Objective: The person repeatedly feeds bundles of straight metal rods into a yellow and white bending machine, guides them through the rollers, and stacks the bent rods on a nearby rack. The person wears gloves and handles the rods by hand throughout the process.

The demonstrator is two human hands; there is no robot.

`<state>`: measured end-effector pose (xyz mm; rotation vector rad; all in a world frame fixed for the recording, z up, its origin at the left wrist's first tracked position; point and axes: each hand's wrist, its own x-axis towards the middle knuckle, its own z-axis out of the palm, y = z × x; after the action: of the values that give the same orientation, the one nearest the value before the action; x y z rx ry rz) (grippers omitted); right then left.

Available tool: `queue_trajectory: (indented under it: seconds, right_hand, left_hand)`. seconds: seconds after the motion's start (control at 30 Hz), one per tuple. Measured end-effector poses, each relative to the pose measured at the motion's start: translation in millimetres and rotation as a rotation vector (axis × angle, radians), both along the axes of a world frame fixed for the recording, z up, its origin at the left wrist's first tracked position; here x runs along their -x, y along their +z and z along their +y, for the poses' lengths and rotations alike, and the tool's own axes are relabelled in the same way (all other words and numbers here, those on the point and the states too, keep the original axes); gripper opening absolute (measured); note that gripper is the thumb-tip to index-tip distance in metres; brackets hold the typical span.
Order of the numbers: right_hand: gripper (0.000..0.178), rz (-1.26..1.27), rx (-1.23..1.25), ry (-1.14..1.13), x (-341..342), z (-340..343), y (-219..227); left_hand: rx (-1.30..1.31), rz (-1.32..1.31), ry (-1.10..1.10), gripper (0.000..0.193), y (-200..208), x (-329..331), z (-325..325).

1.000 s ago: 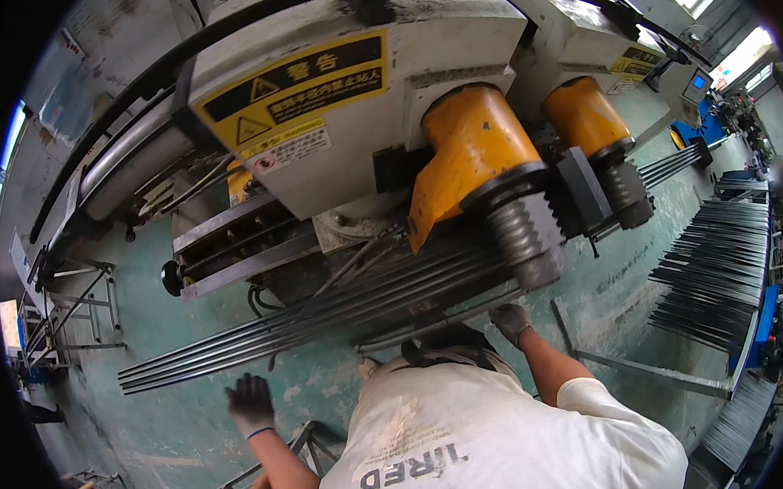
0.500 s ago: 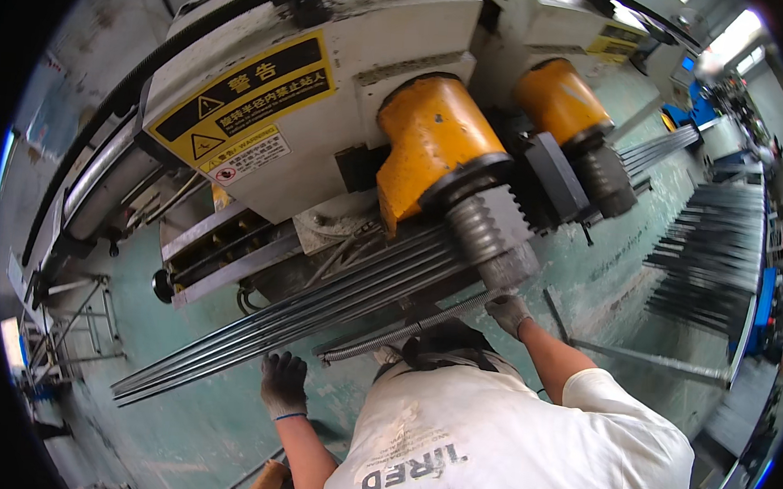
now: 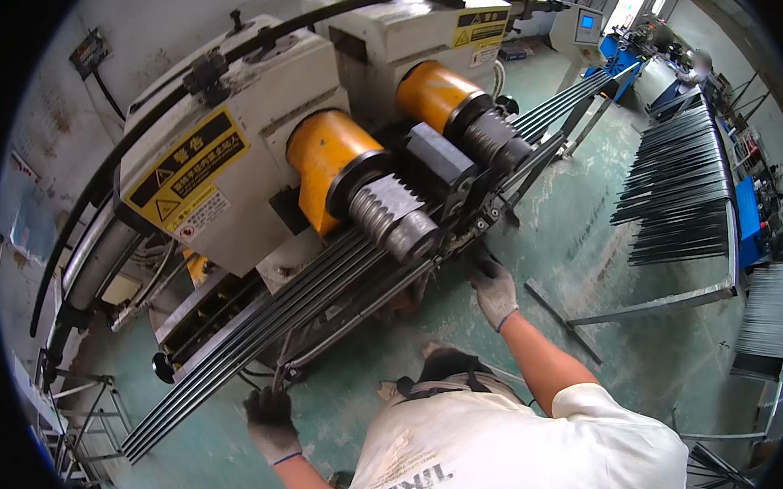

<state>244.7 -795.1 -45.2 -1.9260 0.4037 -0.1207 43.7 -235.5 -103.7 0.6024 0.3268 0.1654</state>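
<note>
My left hand (image 3: 269,427), in a grey glove with dark fingers, is below the long dark metal tubes (image 3: 251,348). Its fingers are slightly apart and bent, near the left end of a thin rail (image 3: 356,318), and nothing shows in them. My right hand (image 3: 493,291), gloved the same way, reaches up to the dark clamp parts (image 3: 478,221) of the machine; its fingertips blend into the dark metal there. Between the hands, the tubes pass under two orange cylindrical heads (image 3: 332,162) (image 3: 437,93) with grooved steel dies (image 3: 393,213).
The large off-white machine body (image 3: 231,82) carries yellow and black warning labels (image 3: 186,165). On the right, a rack (image 3: 652,301) bears many dark rods (image 3: 673,185). A loose bar (image 3: 562,319) lies on the green floor. A person (image 3: 688,79) is far off at upper right.
The view has shifted, so the machine sits further left and more of the room shows. My right hand has moved up beside the clamp parts; my left hand is just below the rail's left end.
</note>
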Motion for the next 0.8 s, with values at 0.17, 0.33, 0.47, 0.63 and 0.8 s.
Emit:
queue_trajectory:
  seconds: [0.17, 0.33, 0.47, 0.63, 0.8]
  right_hand:
    - [0.038, -0.413, -0.344, -0.169, -53.6, 32.4, 71.3]
    - [0.04, -0.403, -0.754, -0.212, -90.9, 49.5, 93.2]
    - [0.043, -0.314, -0.963, -0.235, -113.4, 48.4, 103.8]
    - [0.042, -0.295, -0.968, -0.232, -140.8, 47.1, 93.1]
    - [0.039, -0.239, -1.046, -0.222, -141.1, 32.9, 118.3]
  left_hand:
    - [-0.19, 0.126, 0.388, 0.06, 99.8, -8.7, -6.9]
    - [-0.323, -0.149, 0.423, 0.067, 171.8, -28.0, -3.5]
    - [-0.375, -0.087, 0.521, 0.063, 223.9, -69.4, -48.6]
    - [-0.553, -0.014, 0.639, 0.059, 326.5, -98.0, -61.3]
    - [-0.801, -0.051, 0.687, 0.05, 374.4, -139.0, -24.7]
